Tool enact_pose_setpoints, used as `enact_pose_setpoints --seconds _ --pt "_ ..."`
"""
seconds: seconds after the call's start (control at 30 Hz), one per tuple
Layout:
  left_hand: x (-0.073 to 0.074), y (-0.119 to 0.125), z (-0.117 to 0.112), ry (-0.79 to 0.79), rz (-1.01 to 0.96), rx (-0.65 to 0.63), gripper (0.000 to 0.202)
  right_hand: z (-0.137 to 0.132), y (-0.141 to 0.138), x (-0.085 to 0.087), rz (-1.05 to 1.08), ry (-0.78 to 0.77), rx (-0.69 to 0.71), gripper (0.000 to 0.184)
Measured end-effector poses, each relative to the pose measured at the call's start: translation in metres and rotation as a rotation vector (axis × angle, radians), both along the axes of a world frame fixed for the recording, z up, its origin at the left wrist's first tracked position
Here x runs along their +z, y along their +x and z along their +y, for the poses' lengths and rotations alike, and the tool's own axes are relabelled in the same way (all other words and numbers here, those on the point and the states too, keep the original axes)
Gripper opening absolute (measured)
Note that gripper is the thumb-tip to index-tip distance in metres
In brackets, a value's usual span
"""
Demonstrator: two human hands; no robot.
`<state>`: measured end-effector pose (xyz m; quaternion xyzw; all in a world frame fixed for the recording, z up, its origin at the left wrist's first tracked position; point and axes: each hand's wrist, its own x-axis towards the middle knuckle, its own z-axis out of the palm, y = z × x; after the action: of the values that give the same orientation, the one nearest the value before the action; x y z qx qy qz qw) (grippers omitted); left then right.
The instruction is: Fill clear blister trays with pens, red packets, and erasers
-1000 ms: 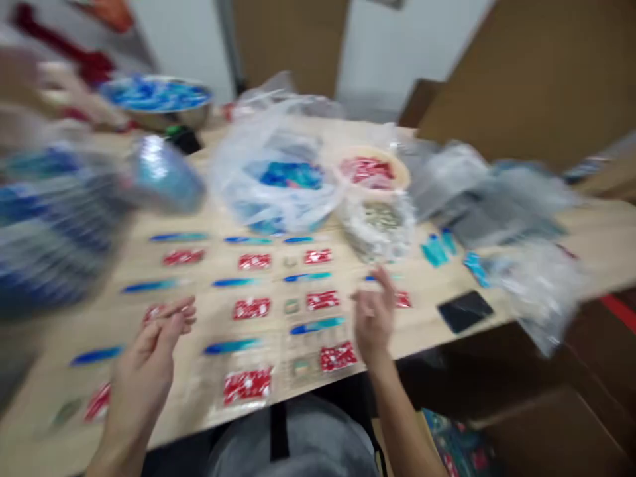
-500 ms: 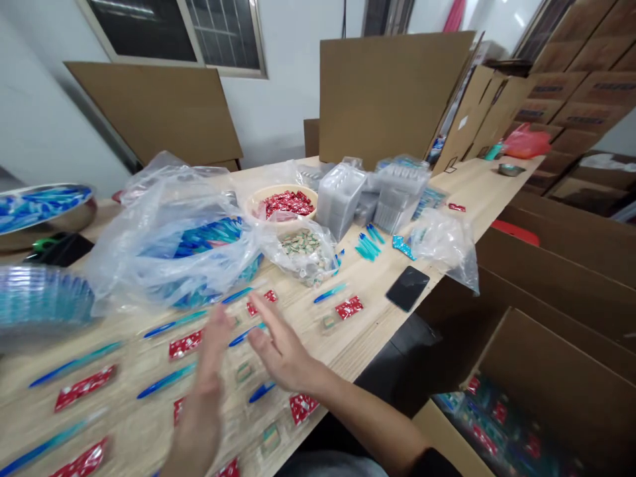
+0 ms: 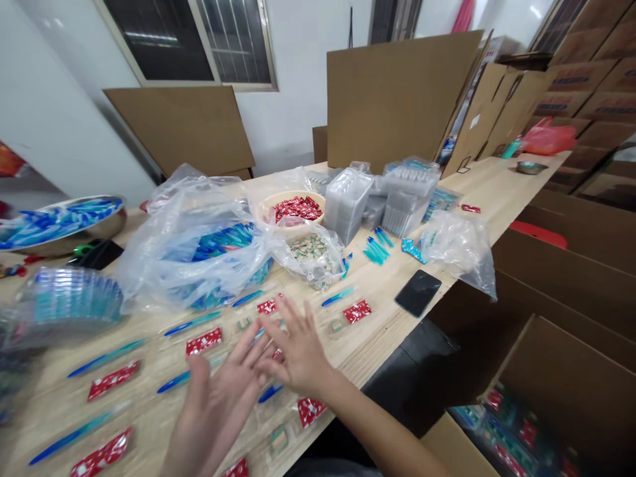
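The right hand (image 3: 297, 348) (nearer than the left hand (image 3: 221, 401), each grip spread, empty) hovered left of a slanting pen (image 3: 338, 297).

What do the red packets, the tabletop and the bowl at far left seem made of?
Red packets: probably glossy plastic or foil, from shiny highlights. Tabletop: matte pale wood or laminate, by its grain. Bowl: likely polished metal, given its silvery, reflective side.

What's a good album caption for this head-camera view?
Left hand and right hand spread open, close together above a wooden table bearing blue sticks and red packets.
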<state>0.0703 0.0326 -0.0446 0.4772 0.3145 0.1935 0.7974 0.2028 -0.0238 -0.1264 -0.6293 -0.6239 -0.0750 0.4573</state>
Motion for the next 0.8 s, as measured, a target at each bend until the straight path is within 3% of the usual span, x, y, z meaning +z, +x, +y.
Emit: enact_pose_setpoints --seconds 0.07,0.13,0.23,0.37,0.47,0.53,0.63,0.73,0.8 --pt "0.008 -0.013 0.002 0.047 -0.034 0.014 0.074 -0.008 0.014 -0.004 0.077 0.005 -0.131 0.057" --pt "0.012 -0.024 0.006 0.126 -0.021 0.113 0.066 -0.020 0.028 -0.001 0.159 0.061 -0.195 0.051" --pt "0.013 -0.032 0.018 0.154 0.065 0.288 0.053 -0.035 0.041 0.007 0.212 0.121 -0.203 0.043" --pt "0.012 -0.033 0.035 0.030 0.176 0.425 0.044 -0.043 0.051 0.012 0.184 0.151 -0.198 0.030" --pt "0.018 -0.022 0.044 0.069 0.248 0.491 0.040 -0.046 0.065 0.010 0.190 0.163 -0.231 0.025" --pt "0.025 -0.004 0.051 0.127 0.281 0.492 0.039 -0.051 0.081 0.006 0.218 0.140 -0.260 0.023" --pt "0.038 0.042 0.065 0.207 0.309 0.453 0.044 -0.061 0.115 -0.002 0.238 0.070 -0.273 0.027" --pt "0.050 0.103 0.081 0.313 0.294 0.366 0.051 -0.071 0.168 -0.015 0.245 -0.002 -0.340 0.028" --pt "0.056 0.144 0.088 0.379 0.246 0.306 0.053 -0.075 0.215 -0.027 0.296 -0.094 -0.455 0.029"
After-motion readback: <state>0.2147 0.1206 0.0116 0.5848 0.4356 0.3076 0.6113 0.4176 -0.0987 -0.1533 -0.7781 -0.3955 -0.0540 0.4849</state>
